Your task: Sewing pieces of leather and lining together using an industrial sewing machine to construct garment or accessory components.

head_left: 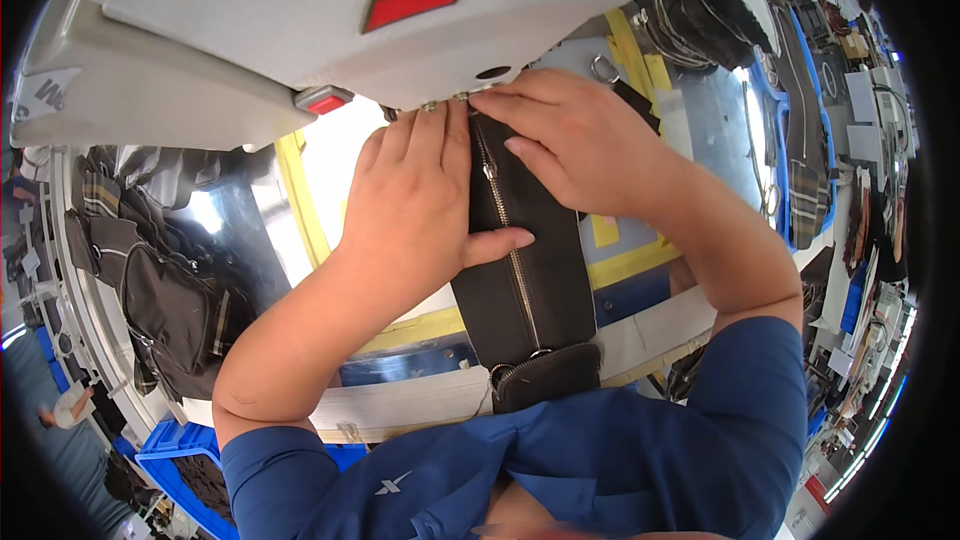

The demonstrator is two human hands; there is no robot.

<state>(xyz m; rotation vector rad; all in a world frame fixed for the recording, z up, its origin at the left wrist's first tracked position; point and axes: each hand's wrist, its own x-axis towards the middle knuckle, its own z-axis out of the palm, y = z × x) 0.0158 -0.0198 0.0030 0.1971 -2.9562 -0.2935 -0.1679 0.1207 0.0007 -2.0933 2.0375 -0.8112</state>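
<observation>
A long black fabric panel (548,285) with a metal zipper (513,258) down its middle runs from the sewing machine head (270,25) toward my body. My left hand (415,170) lies flat along its left side, fingers stretched forward, thumb spread across the zipper. My right hand (570,130) presses on the panel's right side, its fingers reaching to the left under the machine head and its thumb apart. The silver zipper pull (490,170) shows between my hands. The panel's far end and the needle area are hidden by the machine head. A folded black piece (548,377) hangs at the near end.
Black bag parts (170,305) are heaped at the left. More black pieces with zippers (705,0) are stacked at the far right, near a blue bin (808,155). Yellow tape (630,265) borders the work surface. Another blue crate (185,455) stands lower left.
</observation>
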